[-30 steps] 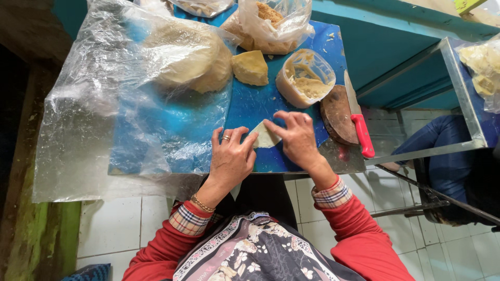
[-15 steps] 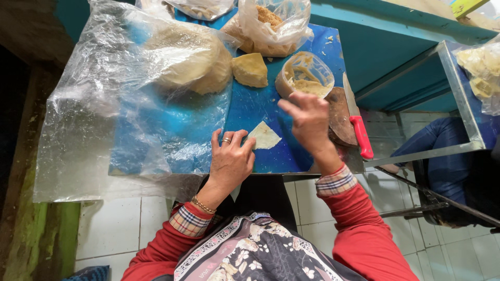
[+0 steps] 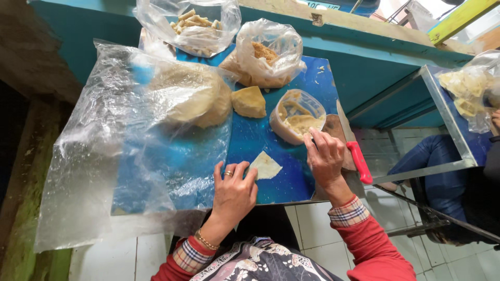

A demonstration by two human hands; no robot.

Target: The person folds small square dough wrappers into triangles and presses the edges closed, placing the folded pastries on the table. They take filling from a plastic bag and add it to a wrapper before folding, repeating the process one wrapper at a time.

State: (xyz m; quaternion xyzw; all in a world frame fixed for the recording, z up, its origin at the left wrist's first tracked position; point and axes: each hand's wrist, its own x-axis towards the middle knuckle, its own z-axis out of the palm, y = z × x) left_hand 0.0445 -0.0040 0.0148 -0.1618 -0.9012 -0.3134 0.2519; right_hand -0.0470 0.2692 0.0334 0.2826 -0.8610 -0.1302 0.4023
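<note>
A thin pale triangle of dough [image 3: 265,166] lies flat on the blue table top [image 3: 260,132]. My left hand [image 3: 234,193], with a ring and a bracelet, rests beside it, fingertips touching its left edge. My right hand [image 3: 324,156] reaches into the edge of a clear plastic tub of pale filling [image 3: 297,117], fingers curled at its near rim; whether it holds any filling is hidden. A lump of dough [image 3: 249,101] sits behind the triangle.
A large dough mass under a clear plastic sheet [image 3: 187,96] covers the left. Two plastic bags [image 3: 268,52] of fried bits stand at the back. A red-handled scraper [image 3: 359,161] lies at the right edge. Another person's legs [image 3: 442,166] are at right.
My right hand left the dough triangle and moved up and right to the filling tub. My left hand stayed at the triangle's left edge.
</note>
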